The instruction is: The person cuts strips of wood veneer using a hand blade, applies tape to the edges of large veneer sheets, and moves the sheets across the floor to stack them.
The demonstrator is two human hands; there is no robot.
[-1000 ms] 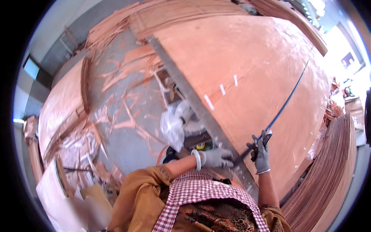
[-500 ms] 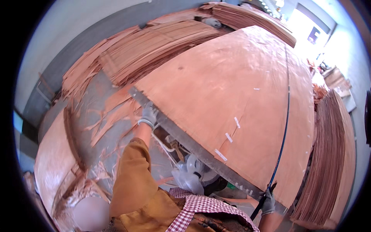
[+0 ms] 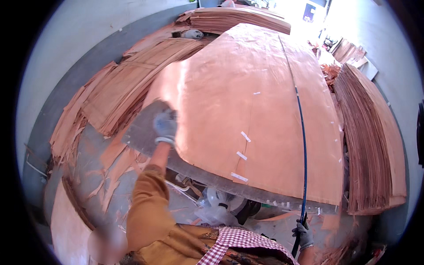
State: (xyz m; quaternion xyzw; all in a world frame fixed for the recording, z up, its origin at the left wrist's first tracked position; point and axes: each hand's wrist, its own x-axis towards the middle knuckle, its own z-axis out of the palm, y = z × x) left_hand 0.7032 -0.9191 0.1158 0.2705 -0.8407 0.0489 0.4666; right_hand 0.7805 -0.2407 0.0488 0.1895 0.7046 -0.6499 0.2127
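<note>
A broad reddish wood veneer sheet (image 3: 212, 101) covers a grey-topped table (image 3: 143, 128). My gloved left hand (image 3: 166, 126), slightly blurred, grips the sheet's near left edge, which curls upward and leaves the grey tabletop bare beneath. At the near right, my gloved right hand (image 3: 303, 235) is closed around a long, thin, dark blue rod (image 3: 304, 145). The rod lies lengthwise over the sheet's right side toward the far end. Several short white tape strips (image 3: 241, 155) line a seam in the veneer.
Veneer stacks stand at the left (image 3: 137, 79), far end (image 3: 238, 20) and right (image 3: 366, 141). Torn veneer scraps (image 3: 117, 172) litter the floor at left. A curved pale sheet (image 3: 68, 216) stands at the near left. Below the table's near edge sits a clear plastic bag (image 3: 216, 207).
My left hand has raised the sheet's near left corner and drawn it inward, baring more tabletop. My right hand still holds the rod. The whole view has turned rightward.
</note>
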